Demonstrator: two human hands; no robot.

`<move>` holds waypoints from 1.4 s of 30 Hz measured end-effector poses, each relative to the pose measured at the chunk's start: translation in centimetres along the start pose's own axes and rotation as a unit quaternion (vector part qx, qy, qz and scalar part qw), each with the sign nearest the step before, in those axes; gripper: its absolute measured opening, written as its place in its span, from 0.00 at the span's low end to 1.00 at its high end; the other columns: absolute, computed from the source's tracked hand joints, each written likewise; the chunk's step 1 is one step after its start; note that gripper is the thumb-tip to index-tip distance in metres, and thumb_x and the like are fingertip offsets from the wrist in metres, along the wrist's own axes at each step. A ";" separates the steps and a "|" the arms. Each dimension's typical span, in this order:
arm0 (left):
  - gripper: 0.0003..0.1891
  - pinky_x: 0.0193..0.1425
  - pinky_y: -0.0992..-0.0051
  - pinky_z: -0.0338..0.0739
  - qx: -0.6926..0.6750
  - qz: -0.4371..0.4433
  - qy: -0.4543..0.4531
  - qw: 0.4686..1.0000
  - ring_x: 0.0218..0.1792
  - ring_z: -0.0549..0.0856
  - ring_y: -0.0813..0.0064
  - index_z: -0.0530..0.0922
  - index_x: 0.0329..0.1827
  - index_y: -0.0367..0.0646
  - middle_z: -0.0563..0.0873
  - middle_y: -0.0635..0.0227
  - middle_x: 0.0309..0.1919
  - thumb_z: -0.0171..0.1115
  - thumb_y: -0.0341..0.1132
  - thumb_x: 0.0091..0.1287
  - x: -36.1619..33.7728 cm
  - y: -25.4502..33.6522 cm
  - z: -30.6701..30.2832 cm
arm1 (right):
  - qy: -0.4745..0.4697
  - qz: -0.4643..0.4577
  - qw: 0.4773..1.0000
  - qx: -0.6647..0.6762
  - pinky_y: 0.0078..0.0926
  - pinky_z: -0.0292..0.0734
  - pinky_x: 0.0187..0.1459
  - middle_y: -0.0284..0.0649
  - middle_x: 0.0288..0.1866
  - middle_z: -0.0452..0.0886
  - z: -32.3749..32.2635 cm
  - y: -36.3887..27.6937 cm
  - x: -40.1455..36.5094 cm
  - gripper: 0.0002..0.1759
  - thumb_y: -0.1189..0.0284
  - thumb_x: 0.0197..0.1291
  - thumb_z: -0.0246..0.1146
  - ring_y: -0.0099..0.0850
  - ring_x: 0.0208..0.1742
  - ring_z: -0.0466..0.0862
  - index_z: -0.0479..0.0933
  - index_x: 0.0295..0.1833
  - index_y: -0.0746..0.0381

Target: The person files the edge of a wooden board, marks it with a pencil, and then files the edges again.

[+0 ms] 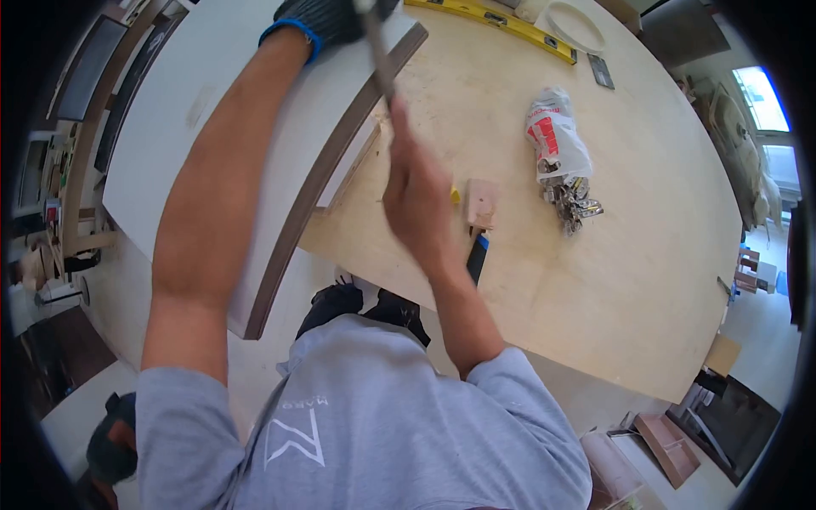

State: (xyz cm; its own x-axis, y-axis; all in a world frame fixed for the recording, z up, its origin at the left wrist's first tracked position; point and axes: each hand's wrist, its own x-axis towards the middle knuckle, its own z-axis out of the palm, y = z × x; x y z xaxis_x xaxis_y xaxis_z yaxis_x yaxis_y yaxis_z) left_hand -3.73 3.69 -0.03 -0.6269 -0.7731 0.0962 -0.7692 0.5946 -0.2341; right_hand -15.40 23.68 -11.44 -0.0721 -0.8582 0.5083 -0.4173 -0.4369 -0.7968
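Note:
My left hand, in a dark glove with a blue cuff, is at the top edge over a white panel with a brown edge. Its fingers are cut off by the frame and partly hidden. My bare right hand is closed around the handle of what looks like a hammer, blurred by motion. The hammer's upper end is beside the glove, above the panel. Near my right hand lie a small pinkish block and a tool with a blue and black handle.
On the wooden table lie a plastic bag with metal hinges spilling out, a yellow spirit level, a roll of pale edging and a dark flat piece. A box stands at lower right.

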 end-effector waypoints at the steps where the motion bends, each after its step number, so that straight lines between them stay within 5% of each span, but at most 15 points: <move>1: 0.12 0.39 0.56 0.82 -0.053 -0.021 0.048 0.997 0.33 0.88 0.55 0.78 0.36 0.42 0.86 0.53 0.28 0.45 0.35 0.68 0.2 0.0 0.4 | -0.011 0.002 1.000 -0.008 0.36 0.71 0.30 0.45 0.24 0.69 0.1 -0.5 -2.8 0.38 0.84 0.65 0.56 0.39 0.24 0.72 0.59 0.79 0.51; 3: 0.13 0.40 0.56 0.82 -0.044 0.006 0.060 0.997 0.34 0.88 0.54 0.79 0.36 0.41 0.86 0.52 0.30 0.45 0.35 0.69 0.5 -0.5 1.2 | -0.037 0.023 0.999 0.021 0.37 0.71 0.30 0.47 0.25 0.71 0.6 -1.3 -6.3 0.38 0.85 0.65 0.55 0.41 0.25 0.73 0.58 0.79 0.52; 8: 0.14 0.41 0.56 0.82 -0.032 -0.038 0.024 0.998 0.38 0.88 0.54 0.80 0.35 0.40 0.88 0.54 0.35 0.45 0.36 0.69 -0.3 0.7 -0.2 | 0.014 -0.013 1.000 -0.004 0.40 0.70 0.30 0.47 0.27 0.71 0.2 0.3 0.7 0.38 0.84 0.66 0.54 0.41 0.25 0.73 0.56 0.80 0.51; 14: 0.15 0.40 0.58 0.81 -0.085 0.036 0.137 0.986 0.36 0.87 0.53 0.81 0.36 0.41 0.87 0.53 0.32 0.47 0.38 0.69 0.7 -1.7 3.5 | -0.051 0.025 0.998 0.018 0.39 0.71 0.30 0.48 0.25 0.70 -0.2 -1.5 -5.5 0.37 0.83 0.66 0.54 0.43 0.26 0.74 0.57 0.79 0.52; 16: 0.15 0.40 0.58 0.81 -0.164 0.057 0.170 0.970 0.35 0.87 0.54 0.81 0.37 0.41 0.87 0.53 0.31 0.46 0.38 0.69 0.2 -1.2 2.7 | -0.001 0.014 1.000 0.010 0.39 0.72 0.32 0.49 0.27 0.72 0.3 -0.1 -1.5 0.36 0.83 0.66 0.54 0.43 0.27 0.75 0.58 0.79 0.52; 17: 0.15 0.38 0.58 0.81 -0.046 -0.058 0.037 0.997 0.34 0.88 0.55 0.82 0.36 0.41 0.87 0.53 0.31 0.46 0.37 0.69 -0.2 0.4 0.4 | 0.026 0.001 1.000 0.004 0.39 0.73 0.33 0.50 0.28 0.73 0.3 0.4 0.8 0.36 0.83 0.66 0.54 0.44 0.27 0.76 0.58 0.79 0.53; 18: 0.15 0.38 0.58 0.82 -0.024 -0.050 0.040 0.998 0.35 0.88 0.55 0.82 0.36 0.40 0.87 0.53 0.31 0.46 0.37 0.69 0.0 0.1 0.6 | 0.025 0.012 1.000 0.014 0.35 0.73 0.34 0.50 0.28 0.72 0.0 0.5 2.0 0.34 0.83 0.67 0.53 0.41 0.27 0.75 0.60 0.78 0.54; 23: 0.16 0.39 0.57 0.83 -0.025 -0.008 0.139 0.990 0.36 0.88 0.55 0.83 0.36 0.40 0.88 0.53 0.32 0.46 0.37 0.69 0.0 -1.1 2.4 | 0.003 0.024 0.999 0.035 0.27 0.72 0.35 0.48 0.29 0.70 0.1 -0.9 -2.3 0.29 0.82 0.69 0.51 0.33 0.28 0.73 0.65 0.75 0.57; 28: 0.16 0.39 0.56 0.83 -0.054 -0.017 0.251 0.966 0.37 0.89 0.54 0.83 0.36 0.39 0.88 0.53 0.33 0.45 0.36 0.69 -1.1 -0.4 2.8 | 0.006 0.080 0.995 0.050 0.28 0.71 0.34 0.51 0.32 0.74 -0.6 0.2 3.3 0.30 0.81 0.70 0.51 0.35 0.27 0.71 0.62 0.77 0.55; 29: 0.17 0.40 0.56 0.84 -0.067 -0.073 0.206 0.974 0.38 0.89 0.55 0.83 0.35 0.39 0.89 0.52 0.35 0.45 0.36 0.69 -1.3 0.4 1.8 | 0.005 0.075 0.996 0.046 0.32 0.72 0.35 0.51 0.31 0.74 -0.6 0.5 4.2 0.31 0.81 0.70 0.51 0.40 0.28 0.74 0.61 0.77 0.55; 31: 0.14 0.40 0.56 0.84 -0.022 -0.039 0.169 0.985 0.38 0.89 0.54 0.81 0.40 0.41 0.88 0.53 0.36 0.46 0.35 0.69 -0.5 -0.5 2.2 | 0.018 0.031 0.999 0.038 0.35 0.74 0.36 0.52 0.29 0.73 -0.2 1.1 3.6 0.33 0.81 0.69 0.52 0.46 0.29 0.76 0.59 0.78 0.54; 36: 0.13 0.39 0.55 0.83 0.077 0.034 0.057 0.995 0.37 0.88 0.53 0.77 0.53 0.47 0.87 0.54 0.39 0.50 0.34 0.69 0.9 -3.8 6.3 | 0.018 0.029 0.999 0.016 0.30 0.73 0.35 0.50 0.27 0.72 -0.1 1.1 0.5 0.33 0.82 0.69 0.52 0.40 0.26 0.71 0.59 0.78 0.53; 37: 0.11 0.38 0.55 0.83 0.028 0.070 0.121 0.990 0.37 0.88 0.54 0.79 0.48 0.45 0.87 0.55 0.34 0.50 0.32 0.68 0.7 -3.8 6.3 | 0.017 0.053 0.998 0.006 0.29 0.73 0.35 0.49 0.27 0.71 -0.4 1.3 2.7 0.33 0.82 0.69 0.52 0.39 0.26 0.71 0.59 0.78 0.53; 39: 0.10 0.40 0.55 0.83 0.043 0.047 0.102 0.993 0.37 0.88 0.55 0.80 0.47 0.46 0.87 0.55 0.34 0.50 0.33 0.68 0.1 -1.9 3.3 | 0.019 0.068 0.997 0.025 0.32 0.73 0.35 0.51 0.26 0.71 -0.6 1.8 5.7 0.32 0.81 0.69 0.52 0.41 0.26 0.72 0.60 0.78 0.54; 42: 0.10 0.42 0.56 0.82 0.025 0.041 0.161 0.986 0.37 0.88 0.54 0.79 0.46 0.45 0.86 0.54 0.34 0.51 0.34 0.68 -0.8 -1.1 2.6 | 0.011 0.027 1.000 -0.001 0.35 0.74 0.35 0.53 0.26 0.72 -0.2 1.5 1.7 0.32 0.81 0.69 0.53 0.43 0.27 0.74 0.61 0.78 0.54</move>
State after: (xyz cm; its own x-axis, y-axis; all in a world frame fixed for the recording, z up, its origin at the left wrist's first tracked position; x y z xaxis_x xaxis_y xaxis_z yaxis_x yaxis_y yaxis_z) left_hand -2.01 3.07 -2.40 -0.6998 -0.6078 0.3753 -0.7122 0.6342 -0.3009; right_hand -16.35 21.61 -11.66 -0.1136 -0.8744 0.4718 -0.4146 -0.3898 -0.8223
